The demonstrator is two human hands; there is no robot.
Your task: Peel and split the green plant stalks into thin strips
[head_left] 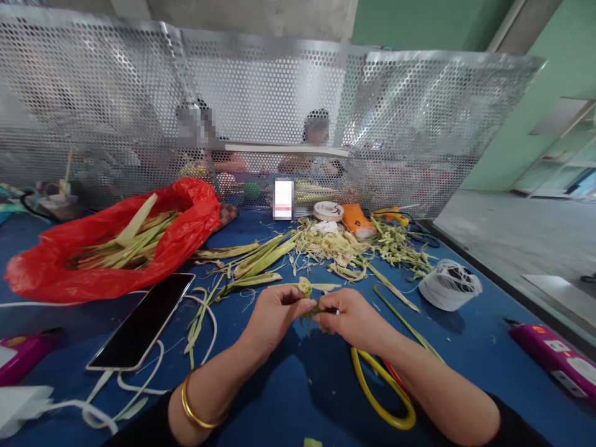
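Note:
My left hand [279, 310] is closed in a pinch on a small bundle of pale green husk strips [305, 287], whose rounded yellowish top sticks up above the thumb. Close beside it, the fingertips of my right hand [349, 315] pinch the green strips at the bundle's right side. Both hands are just above the blue table [321, 379]. Behind them lie long dried leaf strips [265, 261] and a heap of shredded pale strips [335, 245]. Below my right wrist is a yellow loop-shaped handle [386, 403] with a red part, partly hidden by the forearm.
A red plastic bag [41, 261] of leaf strips lies left, near a phone [144, 323] with a white cable. To the right stand a spool of white string [449, 285] and a purple box-shaped item [554, 360]. Behind a perforated metal screen [261, 81] sit two people.

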